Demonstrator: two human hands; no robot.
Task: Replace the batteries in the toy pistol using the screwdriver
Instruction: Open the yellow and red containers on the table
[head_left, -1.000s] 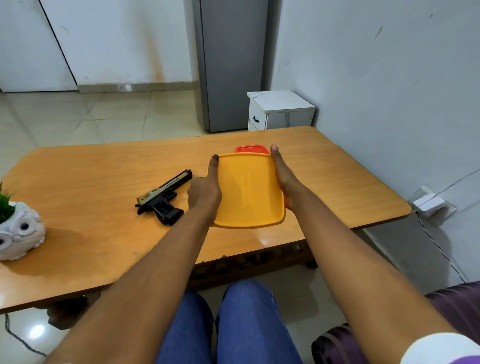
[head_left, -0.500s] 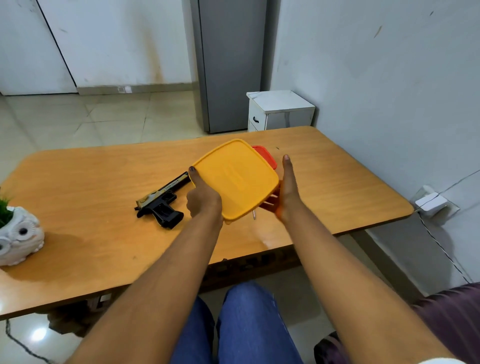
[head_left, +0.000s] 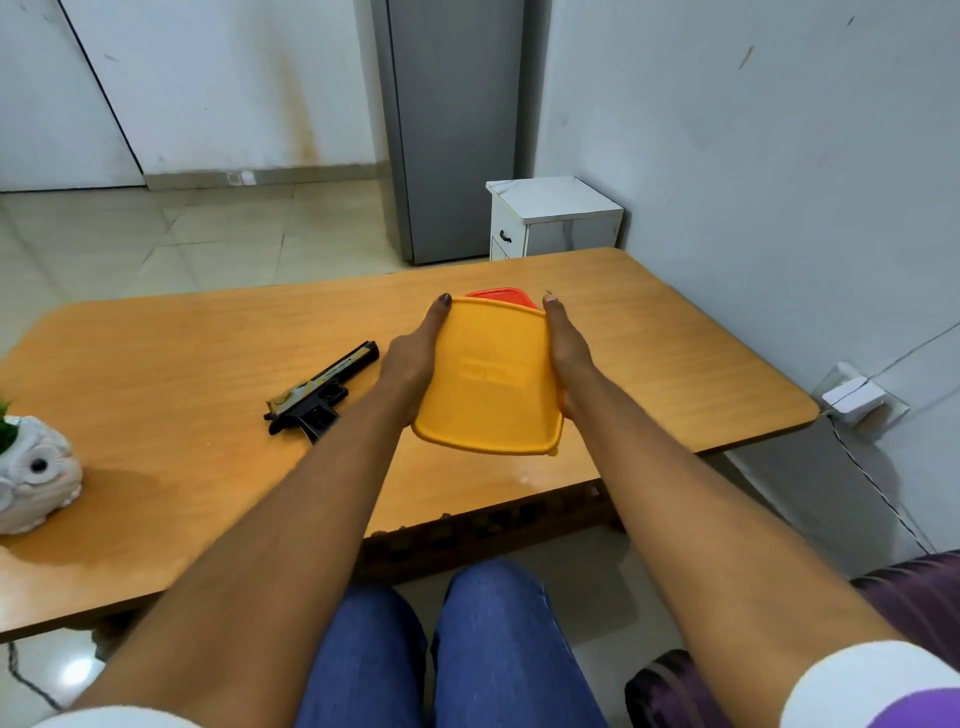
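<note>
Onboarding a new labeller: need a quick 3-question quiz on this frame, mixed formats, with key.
1. True or false: the toy pistol is held in the left hand.
2. What lies directly behind the yellow lid? A) white owl planter B) a red-orange container C) a screwdriver
3. Fill in: the right hand touches the lid's ____ edge.

Key
1. False: it lies on the table, left of both hands.
2. B: the red-orange container peeks out above the lid's far edge.
3. Right; the left hand is on the opposite edge.
</note>
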